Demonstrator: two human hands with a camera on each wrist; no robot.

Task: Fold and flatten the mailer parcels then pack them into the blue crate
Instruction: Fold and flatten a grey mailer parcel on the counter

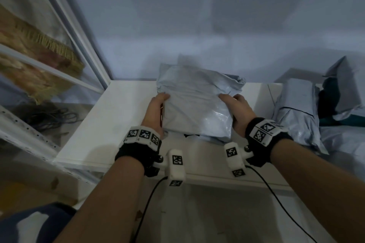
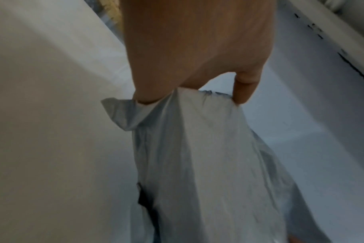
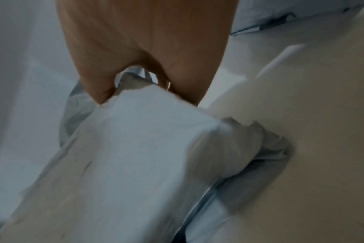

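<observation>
A pale grey mailer parcel [image 1: 197, 102] is held over the white table [image 1: 122, 124], tilted with its far end crumpled. My left hand [image 1: 156, 110] grips its left edge, thumb on top. My right hand [image 1: 237, 108] grips its right edge in the same way. In the left wrist view the left hand [image 2: 189, 92] pinches the parcel [image 2: 208, 164] between thumb and fingers. The right wrist view shows the right hand [image 3: 148, 92] clamped on the parcel [image 3: 125, 164], with loose folded plastic hanging beneath it. No blue crate is in view.
More grey mailer parcels [image 1: 300, 112] lie heaped at the right of the table, one with dark green cloth [image 1: 329, 96] showing. A white shelf frame [image 1: 65, 17] with fringed fabric stands at the left. The wall is close behind.
</observation>
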